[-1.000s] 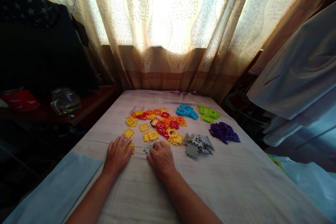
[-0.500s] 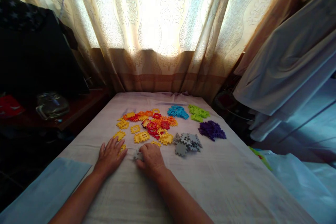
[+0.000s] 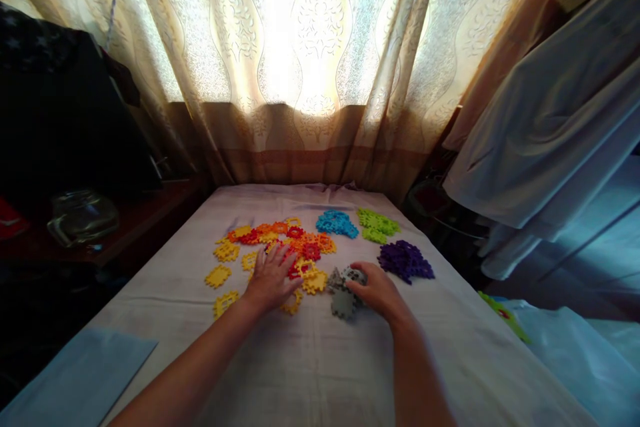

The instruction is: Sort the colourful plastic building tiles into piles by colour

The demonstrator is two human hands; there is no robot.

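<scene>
Off-white sheet (image 3: 345,380) covers the worktop, wrinkled, running back to a patterned cream curtain (image 3: 320,33) with strong light behind it. Dark screen (image 3: 65,120) and glass jug (image 3: 83,217) off to the left, pale hanging clothes (image 3: 540,127) to the right. Light blue sheet-like item (image 3: 80,373) at the near left edge.

Interlocking pieces sit in colour groups: blue pile (image 3: 336,223) and lime green pile (image 3: 377,223) far right of centre, purple pile (image 3: 404,260) nearer on the right, grey pile (image 3: 343,305) near the middle. Red and orange pieces (image 3: 311,251) overlap mid-left, yellow pieces (image 3: 218,275) around them, several lying loose on the left.

Left hand (image 3: 271,280): palm down, fingers spread, over the yellow and red pieces; contact under it hidden from here. Right hand (image 3: 375,290): at the grey pile's right side, thumb and index parted with grey between them. Can't tell if they grip; other fingers hidden.

Versus half a second ago: right hand has gone from a lone grey piece over to the pile. Left hand has shifted right, off the near-left yellow piece, which now shows fully.
</scene>
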